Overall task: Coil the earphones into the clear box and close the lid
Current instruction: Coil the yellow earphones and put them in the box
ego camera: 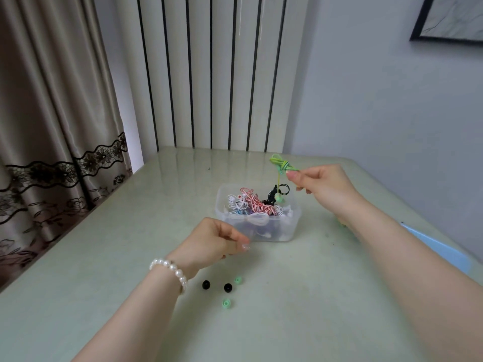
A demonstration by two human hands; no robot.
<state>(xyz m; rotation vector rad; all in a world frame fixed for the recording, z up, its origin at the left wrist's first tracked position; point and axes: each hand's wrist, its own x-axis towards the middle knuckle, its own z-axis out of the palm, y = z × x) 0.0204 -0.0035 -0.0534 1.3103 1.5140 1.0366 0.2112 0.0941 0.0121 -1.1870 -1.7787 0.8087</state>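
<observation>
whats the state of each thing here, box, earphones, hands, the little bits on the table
clear plastic box: open, no lid on, holding tangled earphones
green coiled earphones: lifted above the box, earbuds dangling
right hand: pinching the green coil
left hand: fingers curled, near the box's front; what it holds is unclear
black and green ear tips: loose on the table

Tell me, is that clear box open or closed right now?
Open. The clear box has no lid on it; coiled earphones show over its rim, and the right hand holds a green earphone bundle above it.
</observation>
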